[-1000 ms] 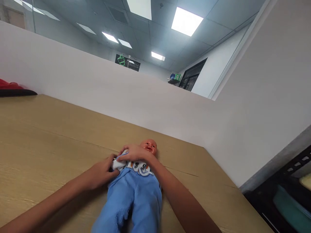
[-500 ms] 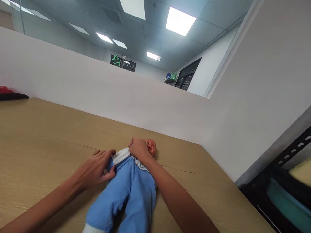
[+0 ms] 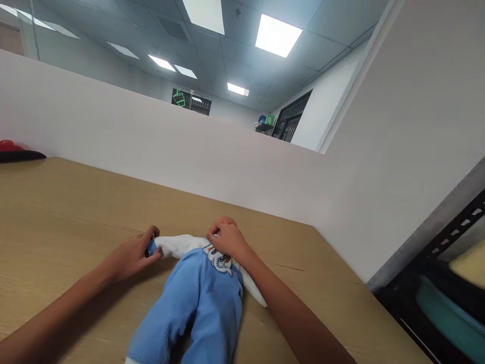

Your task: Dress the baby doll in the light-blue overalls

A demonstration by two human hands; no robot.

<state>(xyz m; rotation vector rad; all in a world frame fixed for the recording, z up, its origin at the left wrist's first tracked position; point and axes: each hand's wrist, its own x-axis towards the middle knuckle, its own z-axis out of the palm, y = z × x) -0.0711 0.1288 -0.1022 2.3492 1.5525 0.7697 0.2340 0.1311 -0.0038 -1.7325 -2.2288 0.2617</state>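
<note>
A baby doll lies on its back on the table, its head mostly hidden behind my right hand. It wears a fleecy blue and white romper with an embroidered animal face on the chest. My left hand pinches the blue cuff of one white sleeve, which is stretched out to the left. With fingers closed, my right hand grips the romper at the neck, by the doll's shoulder. The other white sleeve lies partly under my right forearm.
The brown tabletop meets a low white partition at the back. A red item with a black edge sits at the far left. Beyond the table's right edge stands a black rack with a teal bin.
My left hand has moved left, pulling the sleeve out straight. My right hand has shifted slightly right and now covers most of the doll's face. The other sleeve has come into view.
</note>
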